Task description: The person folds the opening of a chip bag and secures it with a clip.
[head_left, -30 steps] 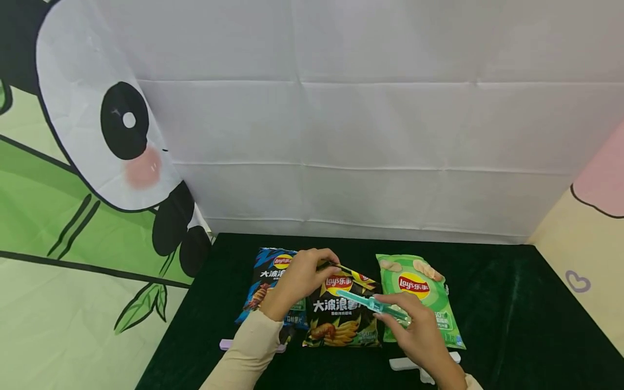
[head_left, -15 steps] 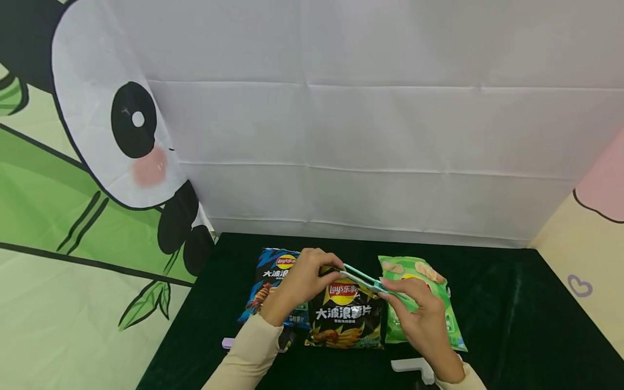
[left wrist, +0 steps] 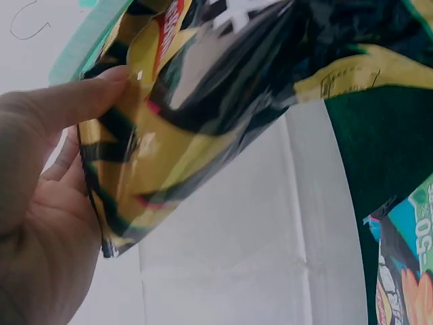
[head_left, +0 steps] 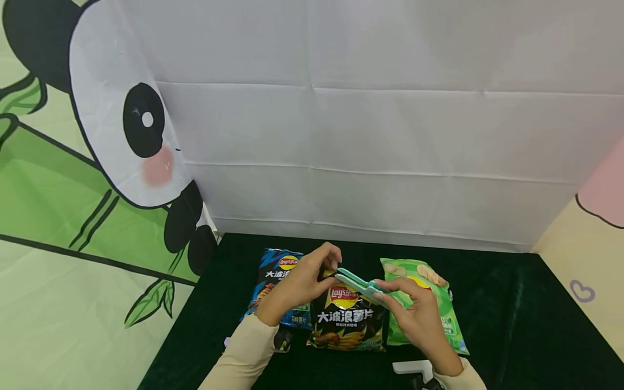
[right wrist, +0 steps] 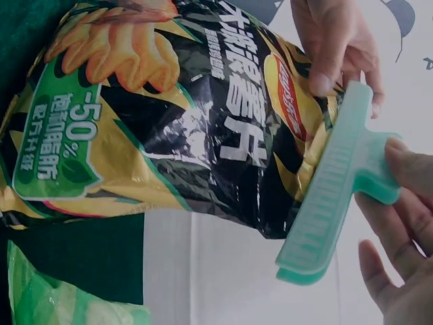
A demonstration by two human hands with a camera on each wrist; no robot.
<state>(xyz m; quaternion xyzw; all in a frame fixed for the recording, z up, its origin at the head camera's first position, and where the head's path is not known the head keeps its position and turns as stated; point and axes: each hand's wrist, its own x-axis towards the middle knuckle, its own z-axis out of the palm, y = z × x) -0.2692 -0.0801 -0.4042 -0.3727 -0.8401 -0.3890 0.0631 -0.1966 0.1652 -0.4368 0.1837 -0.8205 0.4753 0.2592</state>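
Observation:
A black-and-gold Lay's chip bag (head_left: 347, 322) stands tilted up in the middle of the table, its top edge folded over. At the bag's top left corner my left hand (head_left: 301, 279) pinches the fold between thumb and fingers; the left wrist view shows the thumb lying on the gold film. My right hand (head_left: 414, 311) grips a teal bag clip (right wrist: 328, 196) by its short handles. The clip's long ribbed bars lie along the bag's top edge, their far end close to the left fingertips. Part of the fold is hidden behind the clip.
To the left lies a blue chip bag (head_left: 260, 284), partly behind the left forearm. A green chip bag (head_left: 439, 306) lies to the right. Near the front are a white clip (head_left: 409, 367) and a purple piece (head_left: 227, 341) mostly covered by the left sleeve.
The teal clip has moved from in front of the bag up to its top edge. The left hand keeps its pinch, and the bag's top is now folded down behind the clip.

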